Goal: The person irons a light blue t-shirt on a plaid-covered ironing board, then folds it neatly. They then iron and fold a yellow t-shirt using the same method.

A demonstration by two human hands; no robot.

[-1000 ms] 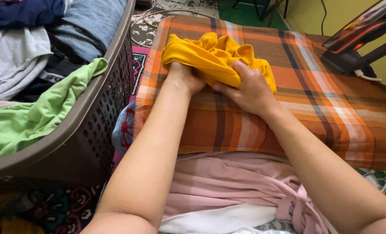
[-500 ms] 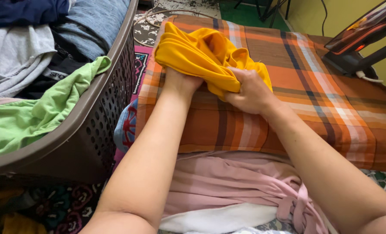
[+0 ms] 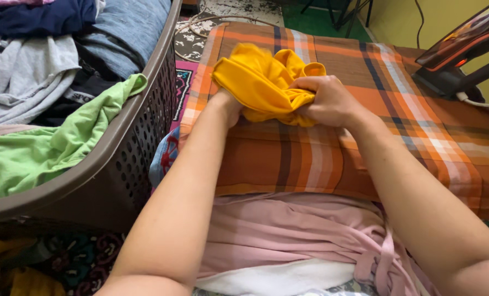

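Observation:
A bunched-up yellow garment (image 3: 258, 82) lies on a board covered in orange plaid cloth (image 3: 398, 137). My left hand (image 3: 229, 104) is pushed into the garment from the left, so its fingers are hidden inside the fabric. My right hand (image 3: 324, 101) grips a gathered fold of the same garment from the right, fingers closed around it. Both forearms reach forward over my lap, which is covered in pink cloth (image 3: 288, 230).
A brown perforated laundry basket (image 3: 118, 164) stands at the left, filled with green (image 3: 41, 153), grey, blue and navy clothes. A clothes iron (image 3: 458, 60) with a cord rests at the far right of the board. A patterned rug lies beneath.
Both hands have bunched the yellow garment tighter and shifted it slightly right on the board. My left hand has gone deeper into the fabric.

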